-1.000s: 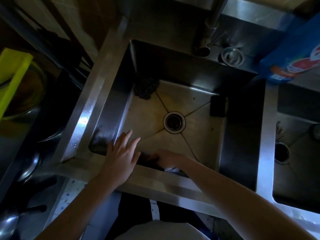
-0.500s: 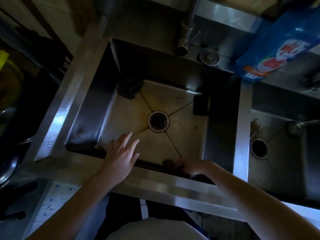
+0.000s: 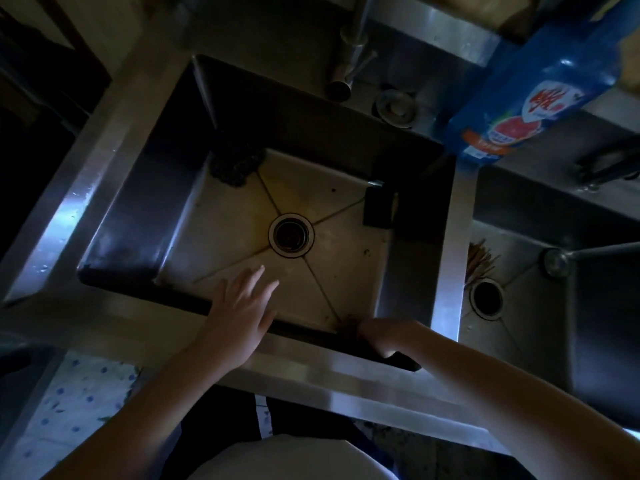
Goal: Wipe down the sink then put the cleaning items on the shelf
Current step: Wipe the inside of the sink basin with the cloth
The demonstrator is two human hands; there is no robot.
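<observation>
Steel sink (image 3: 104, 161) seen from straight above in dim light, as I watch through the head camera. Its square basin has a round drain (image 3: 291, 235) at the centre of the floor.

My view shows the left hand (image 3: 239, 313) lying flat and relaxed across the near rim. Its fingers are straight and slightly spread over the basin floor, and it holds nothing. A second ago it sat further left along this rim. Its fingertips now point toward the drain.

At the near right corner of the basin, the right hand (image 3: 384, 336) is tucked low against the near wall. A second ago it was directly in front of the drain, and it has since slid right along that wall. A dark, rough wad (image 3: 348, 327) shows at its fingertips. The fingers are hidden in shadow, so I cannot tell whether they grip the wad or only press it.

In the far left corner lies a dark scouring pad (image 3: 233, 166). Against the right wall leans a black sponge (image 3: 377, 209). Neither has moved. A blue bottle (image 3: 540, 91) stands on the ledge at the far right, beside the tap (image 3: 349, 46).

To the right is a second basin (image 3: 540, 341), with a bundle of brown sticks (image 3: 479, 259) near its own drain.
</observation>
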